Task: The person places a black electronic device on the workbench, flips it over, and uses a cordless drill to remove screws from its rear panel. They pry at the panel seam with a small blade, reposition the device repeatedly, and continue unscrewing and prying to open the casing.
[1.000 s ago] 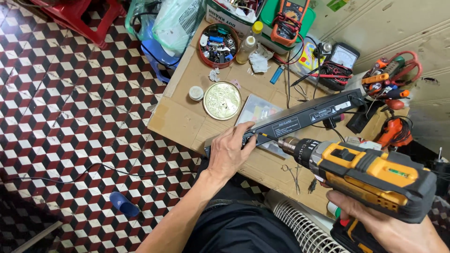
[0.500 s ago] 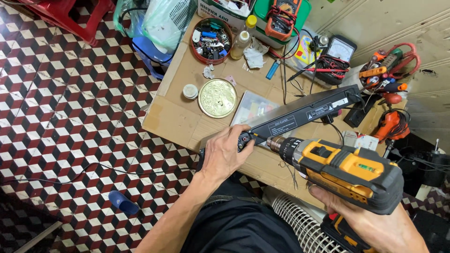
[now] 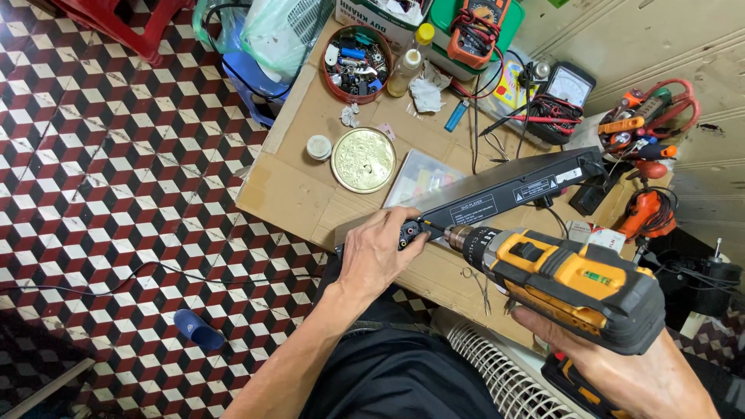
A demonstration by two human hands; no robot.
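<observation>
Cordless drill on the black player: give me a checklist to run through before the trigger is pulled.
1. Bit tip meets the rear panel of the black player: ok, it sits at the panel beside the sockets.
2. Bit seated in a screw head: cannot tell, too small to see.
3. Player braced: ok, the left hand grips its near end.
4. Left fingers away from the bit: not ok, they lie right next to it.
5. Cordless drill held firmly: ok, the right hand wraps the handle.
6. Drill square to the panel: cannot tell from this angle.
</observation>
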